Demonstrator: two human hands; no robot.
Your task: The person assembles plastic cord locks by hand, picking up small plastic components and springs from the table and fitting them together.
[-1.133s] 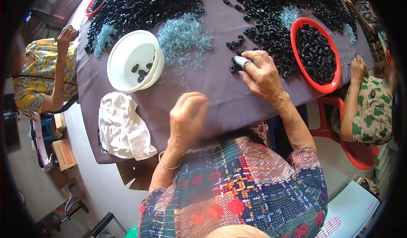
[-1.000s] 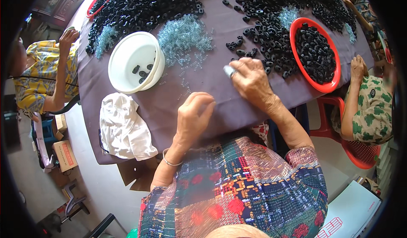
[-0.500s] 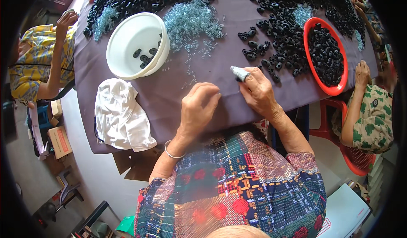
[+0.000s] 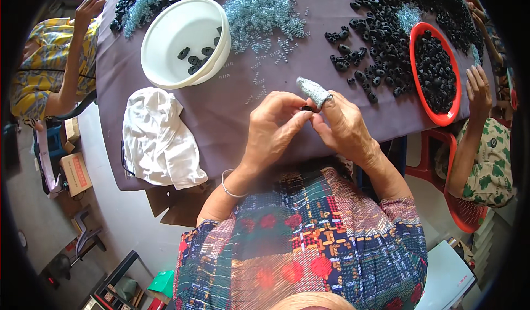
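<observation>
Over the near edge of the table my two hands meet around a small black plastic part (image 4: pixel 307 108). My left hand (image 4: pixel 271 123) pinches it between thumb and fingertips. My right hand (image 4: pixel 348 123) grips the other side of it with thumb and fingers; one of its fingers wears a pale grey wrapping (image 4: pixel 313 92). Whether a spring is between the fingers cannot be seen. Beyond my hands lie a heap of small silvery springs (image 4: pixel 265 17) and, to the right, many loose black parts (image 4: pixel 381 56). A white bowl (image 4: pixel 157 45) at the left holds several black pieces.
A red oval basket (image 4: pixel 457 97) full of black parts stands at the right edge. White cloth (image 4: pixel 154 138) lies at the table's left front. One person (image 4: pixel 61 83) sits at the left; another (image 4: pixel 486 155) sits at the right beside a red chair (image 4: pixel 464 210).
My hands, apart before, have come together on the small black part. The left hand has moved right and closed. The person at the right has raised a hand.
</observation>
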